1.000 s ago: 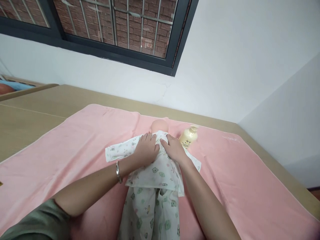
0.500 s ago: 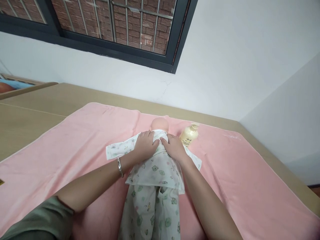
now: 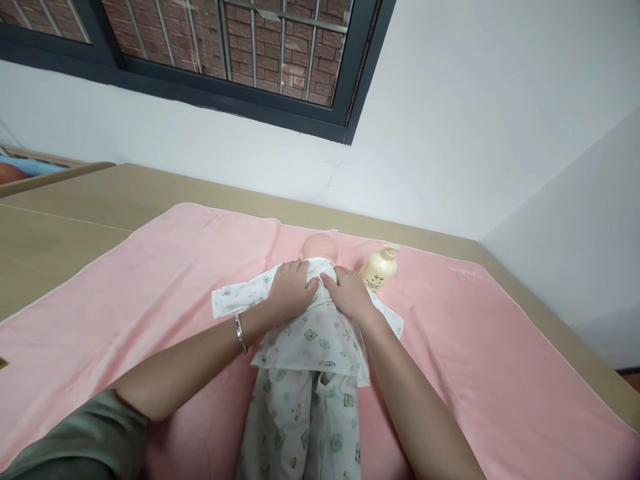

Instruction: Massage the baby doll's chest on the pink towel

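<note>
A baby doll (image 3: pixel 319 246) lies on a pink blanket with its bald head away from me; no face shows. It wears a white long-sleeved shirt (image 3: pixel 310 339) with small green prints and matching trousers (image 3: pixel 290 417). My left hand (image 3: pixel 291 288) rests flat on the left side of the doll's upper body, thumb apart from the fingers. On the right side, my right hand (image 3: pixel 351 291) lies likewise, fingers stretched out. The two thumbs nearly meet at the middle, just below the collar. The shirt's sleeves spread out to both sides.
A pale yellow bottle (image 3: pixel 379 270) stands right of the doll's head, close to my right hand. The pink blanket (image 3: pixel 500 347) covers much of the wooden surface (image 3: pixel 60 227). Behind are a white wall and a dark-framed window (image 3: pixel 240 90) with bars. A wooden-edged box (image 3: pixel 60 177) shows at far left.
</note>
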`<state>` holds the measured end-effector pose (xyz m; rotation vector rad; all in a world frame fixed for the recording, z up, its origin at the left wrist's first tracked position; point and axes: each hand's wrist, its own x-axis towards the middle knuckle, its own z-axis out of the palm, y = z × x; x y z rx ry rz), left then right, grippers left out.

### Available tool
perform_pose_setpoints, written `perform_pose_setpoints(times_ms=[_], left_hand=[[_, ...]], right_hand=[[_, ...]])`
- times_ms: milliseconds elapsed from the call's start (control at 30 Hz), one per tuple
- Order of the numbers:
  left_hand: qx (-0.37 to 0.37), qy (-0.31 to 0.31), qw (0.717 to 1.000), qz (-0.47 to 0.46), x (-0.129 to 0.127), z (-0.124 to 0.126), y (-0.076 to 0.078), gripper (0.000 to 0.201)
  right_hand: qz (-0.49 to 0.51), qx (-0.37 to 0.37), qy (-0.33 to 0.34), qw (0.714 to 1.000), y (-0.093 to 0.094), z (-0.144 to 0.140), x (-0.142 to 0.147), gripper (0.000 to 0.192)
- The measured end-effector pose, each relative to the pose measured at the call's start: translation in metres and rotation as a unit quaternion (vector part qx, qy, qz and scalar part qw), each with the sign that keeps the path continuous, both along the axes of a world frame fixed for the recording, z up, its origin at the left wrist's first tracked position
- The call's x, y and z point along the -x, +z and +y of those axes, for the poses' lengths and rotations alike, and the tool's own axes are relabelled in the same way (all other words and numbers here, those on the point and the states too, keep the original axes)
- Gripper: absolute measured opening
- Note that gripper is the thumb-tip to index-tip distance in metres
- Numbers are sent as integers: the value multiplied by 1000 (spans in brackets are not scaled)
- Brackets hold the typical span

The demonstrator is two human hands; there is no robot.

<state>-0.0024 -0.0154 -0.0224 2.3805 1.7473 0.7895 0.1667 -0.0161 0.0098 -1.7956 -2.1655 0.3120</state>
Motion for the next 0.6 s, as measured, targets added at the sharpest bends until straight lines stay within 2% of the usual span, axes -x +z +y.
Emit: perform_pose_setpoints(times_ms=[367, 600], left_hand=[[0, 3, 1000, 9, -1, -3, 1, 31], [-78, -10, 994, 81, -7, -20, -3, 43]], right_hand=[[23, 4, 2, 1000, -3, 2, -2, 45], [41, 7, 7, 999, -4, 3, -3, 44]])
